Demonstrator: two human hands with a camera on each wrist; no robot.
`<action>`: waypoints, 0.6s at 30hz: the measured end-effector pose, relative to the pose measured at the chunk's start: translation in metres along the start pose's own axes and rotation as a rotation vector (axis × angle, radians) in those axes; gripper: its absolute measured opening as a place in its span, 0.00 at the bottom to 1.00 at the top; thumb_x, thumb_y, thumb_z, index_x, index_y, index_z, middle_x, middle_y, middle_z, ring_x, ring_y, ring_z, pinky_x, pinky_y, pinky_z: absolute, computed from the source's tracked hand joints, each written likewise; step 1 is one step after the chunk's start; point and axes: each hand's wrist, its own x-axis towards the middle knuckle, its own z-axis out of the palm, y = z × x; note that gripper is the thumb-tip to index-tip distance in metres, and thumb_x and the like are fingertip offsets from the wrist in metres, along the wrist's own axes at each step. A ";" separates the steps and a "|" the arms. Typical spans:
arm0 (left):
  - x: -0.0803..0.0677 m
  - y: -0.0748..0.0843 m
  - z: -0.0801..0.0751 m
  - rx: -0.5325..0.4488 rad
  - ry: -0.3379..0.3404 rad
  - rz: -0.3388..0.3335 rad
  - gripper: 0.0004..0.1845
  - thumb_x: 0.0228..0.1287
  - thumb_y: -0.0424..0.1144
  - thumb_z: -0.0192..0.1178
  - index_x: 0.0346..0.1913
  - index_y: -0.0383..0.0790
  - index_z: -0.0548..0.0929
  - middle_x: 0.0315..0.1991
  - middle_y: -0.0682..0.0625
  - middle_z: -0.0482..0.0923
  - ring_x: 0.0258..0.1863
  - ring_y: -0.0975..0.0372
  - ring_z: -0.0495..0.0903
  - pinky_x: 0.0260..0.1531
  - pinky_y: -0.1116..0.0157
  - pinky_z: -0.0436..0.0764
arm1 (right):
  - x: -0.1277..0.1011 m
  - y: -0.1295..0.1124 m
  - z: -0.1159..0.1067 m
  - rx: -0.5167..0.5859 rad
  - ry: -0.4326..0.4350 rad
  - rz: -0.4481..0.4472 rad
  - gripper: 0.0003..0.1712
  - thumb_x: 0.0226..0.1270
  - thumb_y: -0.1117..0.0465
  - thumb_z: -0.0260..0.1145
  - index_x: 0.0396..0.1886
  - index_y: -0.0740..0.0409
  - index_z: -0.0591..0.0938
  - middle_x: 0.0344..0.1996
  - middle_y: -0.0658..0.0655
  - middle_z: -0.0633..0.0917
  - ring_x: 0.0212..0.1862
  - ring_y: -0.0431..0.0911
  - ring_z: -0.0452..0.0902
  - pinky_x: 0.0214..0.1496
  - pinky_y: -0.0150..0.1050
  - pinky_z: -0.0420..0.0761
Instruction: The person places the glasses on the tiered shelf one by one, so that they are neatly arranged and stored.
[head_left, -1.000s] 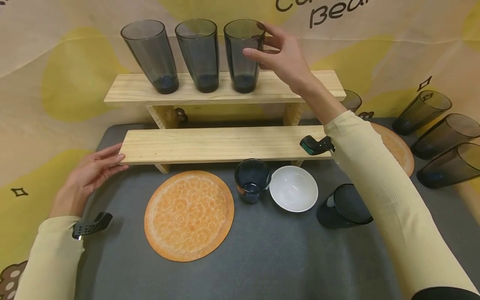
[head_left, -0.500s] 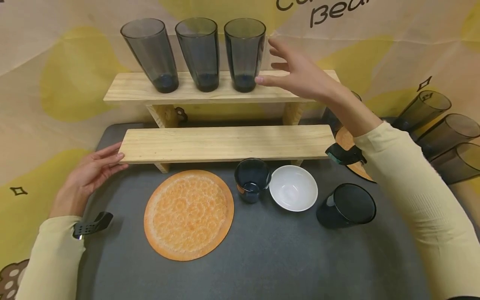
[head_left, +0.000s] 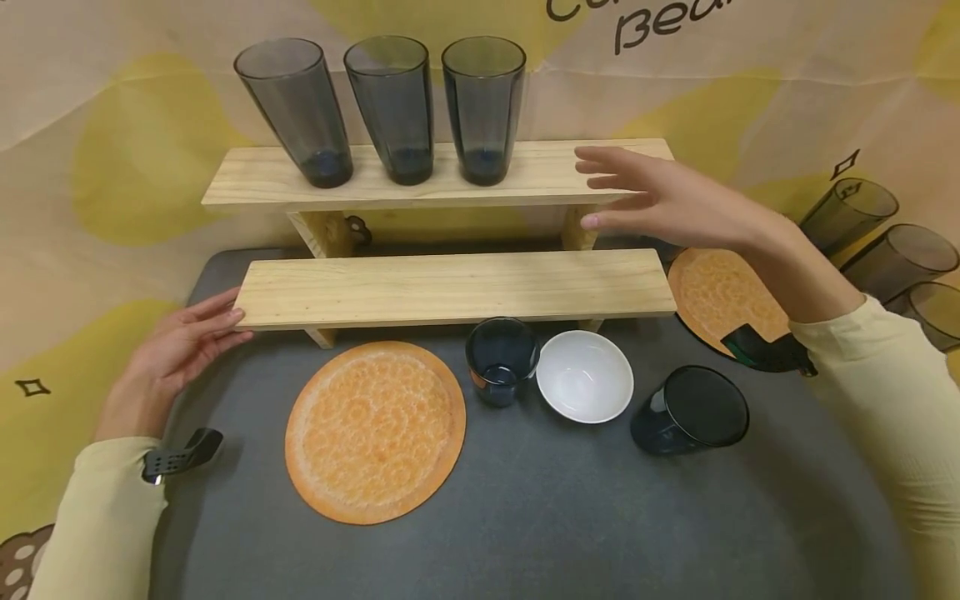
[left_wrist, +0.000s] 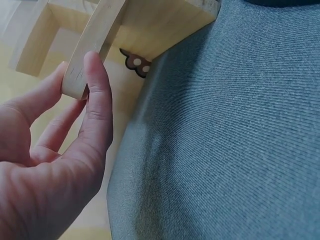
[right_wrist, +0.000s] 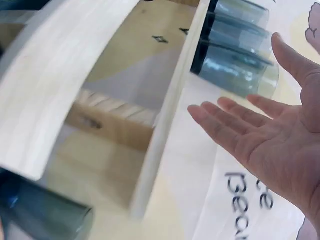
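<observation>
Nearest us, our left hand [head_left: 176, 354] has not moved: its fingers lie straight against the end of the lower shelf [head_left: 450, 287], steadying it. Farther back, our right hand [head_left: 675, 200], fingers spread and empty, has let go of the third glass [head_left: 483, 104] and drawn back rightward. That glass now stands upright on the upper shelf [head_left: 555, 171], beside two others, so we judge it placed.

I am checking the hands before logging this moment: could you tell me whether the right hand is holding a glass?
No, the right hand is open with fingers spread in the air beside the upper shelf, apart from the three glasses standing on it.
</observation>
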 end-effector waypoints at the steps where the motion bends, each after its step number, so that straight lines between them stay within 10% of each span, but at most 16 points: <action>1: 0.000 0.000 0.000 -0.002 -0.004 0.001 0.24 0.71 0.16 0.42 0.56 0.36 0.83 0.50 0.44 0.83 0.44 0.54 0.85 0.42 0.61 0.86 | -0.005 0.004 0.000 0.004 -0.002 0.008 0.45 0.70 0.52 0.65 0.79 0.45 0.52 0.76 0.54 0.58 0.74 0.54 0.57 0.69 0.58 0.65; 6: 0.000 0.001 0.000 -0.012 -0.004 -0.003 0.23 0.71 0.17 0.42 0.55 0.37 0.83 0.50 0.44 0.83 0.43 0.53 0.85 0.42 0.61 0.86 | -0.026 0.027 -0.003 -0.030 0.000 0.050 0.38 0.71 0.55 0.64 0.76 0.50 0.60 0.73 0.56 0.64 0.70 0.56 0.63 0.65 0.58 0.68; 13: 0.000 0.000 0.000 -0.007 0.006 -0.010 0.23 0.71 0.17 0.43 0.56 0.37 0.83 0.51 0.45 0.83 0.44 0.53 0.85 0.42 0.60 0.86 | -0.058 0.054 -0.005 -0.036 -0.005 0.085 0.30 0.72 0.56 0.64 0.72 0.41 0.69 0.67 0.49 0.73 0.62 0.36 0.71 0.52 0.22 0.71; 18: 0.001 0.000 0.000 -0.008 0.008 -0.010 0.23 0.71 0.17 0.42 0.56 0.37 0.83 0.51 0.45 0.83 0.44 0.53 0.85 0.43 0.60 0.86 | -0.079 0.079 0.001 0.082 -0.062 0.011 0.33 0.71 0.66 0.62 0.73 0.47 0.67 0.67 0.50 0.73 0.64 0.36 0.71 0.55 0.26 0.77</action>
